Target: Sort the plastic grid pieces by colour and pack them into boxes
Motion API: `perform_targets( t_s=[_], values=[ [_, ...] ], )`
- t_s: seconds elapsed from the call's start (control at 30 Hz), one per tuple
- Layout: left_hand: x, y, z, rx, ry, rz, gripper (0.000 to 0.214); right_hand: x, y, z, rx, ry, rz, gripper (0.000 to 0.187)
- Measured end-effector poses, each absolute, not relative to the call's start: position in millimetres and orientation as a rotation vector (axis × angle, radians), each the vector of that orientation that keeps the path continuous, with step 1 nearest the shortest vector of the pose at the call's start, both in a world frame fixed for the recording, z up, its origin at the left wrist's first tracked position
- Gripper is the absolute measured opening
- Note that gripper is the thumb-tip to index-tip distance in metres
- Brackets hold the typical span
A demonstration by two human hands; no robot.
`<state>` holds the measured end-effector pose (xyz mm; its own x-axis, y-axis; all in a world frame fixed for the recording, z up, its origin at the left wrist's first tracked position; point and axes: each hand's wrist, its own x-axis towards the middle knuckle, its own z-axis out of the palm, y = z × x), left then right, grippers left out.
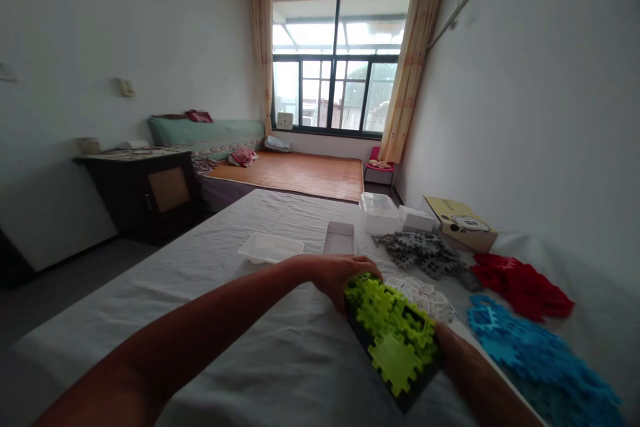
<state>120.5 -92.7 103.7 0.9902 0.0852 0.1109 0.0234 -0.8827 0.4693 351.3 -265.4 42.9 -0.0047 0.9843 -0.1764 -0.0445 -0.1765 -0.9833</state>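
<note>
Both of my hands hold one dark tray (406, 400) heaped with lime-green interlocking puzzle pieces (393, 327) above a white-sheeted table (200, 293). My left hand (334, 275) grips the tray's far end, its fingers curled round the edge. My right hand (445, 339) is at the near right corner, mostly hidden behind the tray and pieces. The tray tilts down toward me.
Piles of grey (420, 250), white (425, 293), red (520, 283) and blue (540, 353) pieces lie along the table's right side. Behind them stand white trays (270, 247), clear boxes (379, 208) and a cardboard box (463, 221). A bed (295, 173) and dark cabinet (145, 190) lie beyond.
</note>
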Motion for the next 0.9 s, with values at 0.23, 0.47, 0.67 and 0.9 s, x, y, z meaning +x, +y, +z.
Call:
perform_targets(
  t_s=[0.23,0.47,0.67,0.9],
  values=[
    [129,-79,114,2.594,0.06,0.185,0.102,324,-256,60,-0.869,-0.489,2.012,0.067],
    [126,-46,98,2.437,0.247,0.32,0.087,311,-239,50,-0.623,-0.357,1.865,0.041],
    [130,-41,70,2.361,0.271,0.522,0.069,299,-217,38,-0.488,-0.356,1.789,0.037],
    [94,-23,78,2.493,0.576,0.606,0.061,321,-214,32,-0.491,-0.463,1.709,0.035]
  ],
)
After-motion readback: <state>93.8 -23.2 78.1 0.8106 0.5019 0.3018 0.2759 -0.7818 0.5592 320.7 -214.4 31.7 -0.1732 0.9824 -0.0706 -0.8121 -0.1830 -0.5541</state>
